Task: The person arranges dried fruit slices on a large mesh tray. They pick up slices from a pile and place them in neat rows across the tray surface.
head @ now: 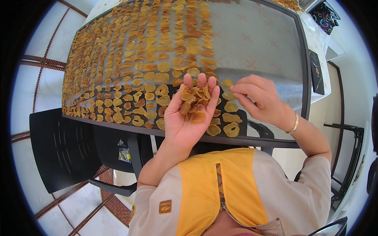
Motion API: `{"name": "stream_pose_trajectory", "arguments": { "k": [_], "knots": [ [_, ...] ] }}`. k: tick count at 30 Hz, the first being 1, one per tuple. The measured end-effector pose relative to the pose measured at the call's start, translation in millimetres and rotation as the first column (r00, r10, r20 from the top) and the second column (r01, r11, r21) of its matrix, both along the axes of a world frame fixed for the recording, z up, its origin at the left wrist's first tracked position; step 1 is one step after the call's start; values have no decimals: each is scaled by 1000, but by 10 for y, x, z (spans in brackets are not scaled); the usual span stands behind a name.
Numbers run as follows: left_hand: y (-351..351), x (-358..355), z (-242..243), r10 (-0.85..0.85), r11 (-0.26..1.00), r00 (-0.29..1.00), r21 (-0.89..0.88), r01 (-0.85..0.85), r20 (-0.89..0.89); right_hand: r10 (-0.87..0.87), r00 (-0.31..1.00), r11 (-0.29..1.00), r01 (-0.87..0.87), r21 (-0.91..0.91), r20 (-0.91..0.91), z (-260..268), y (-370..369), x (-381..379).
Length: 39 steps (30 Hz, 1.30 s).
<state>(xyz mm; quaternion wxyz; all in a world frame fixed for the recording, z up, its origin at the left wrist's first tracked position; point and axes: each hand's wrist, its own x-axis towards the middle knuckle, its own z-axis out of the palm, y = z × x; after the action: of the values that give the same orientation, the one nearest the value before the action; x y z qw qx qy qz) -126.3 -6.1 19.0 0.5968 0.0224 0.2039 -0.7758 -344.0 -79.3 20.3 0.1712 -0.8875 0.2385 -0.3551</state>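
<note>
My left hand (184, 126) is palm up, fingers curled around a loose pile of thin, amber dried slices (196, 100). Below it, rows of similar slices (162, 78) cover much of a mesh screen (251, 44) set in a dark frame. The thumb and fingertips of my right hand (260, 96) pinch the edge of a pale yellow slice (229, 95) over the screen, at the upper end of the rightmost short row. Another slice (227, 83) lies just above those fingertips. My left hand hides part of the rows beneath it.
A black chair (66, 147) stands at the left, with a small clear packet (124, 155) on its seat. A flat black device (316, 72) lies on the covered table to the right of the frame. A dark patterned bag (323, 19) and more amber pieces (288, 4) are at the top right.
</note>
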Motion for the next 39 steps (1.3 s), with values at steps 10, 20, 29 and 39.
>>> {"name": "stream_pose_trajectory", "arguments": {
  "k": [10,20,29,39],
  "knots": [
    [29,-49,-8,-32,997,998,-68,36,54,71,997,997,-71,1,37,311,27,283],
    [33,-66,-1,-83,990,995,-108,89,58,142,988,990,-141,-32,56,370,165,387],
    [41,-95,23,-132,986,969,-77,150,207,200,968,966,-221,-138,-153,395,170,562],
    [43,-55,-27,-142,981,989,-126,147,42,175,984,984,-175,-18,-35,413,177,507]
  ]
}}
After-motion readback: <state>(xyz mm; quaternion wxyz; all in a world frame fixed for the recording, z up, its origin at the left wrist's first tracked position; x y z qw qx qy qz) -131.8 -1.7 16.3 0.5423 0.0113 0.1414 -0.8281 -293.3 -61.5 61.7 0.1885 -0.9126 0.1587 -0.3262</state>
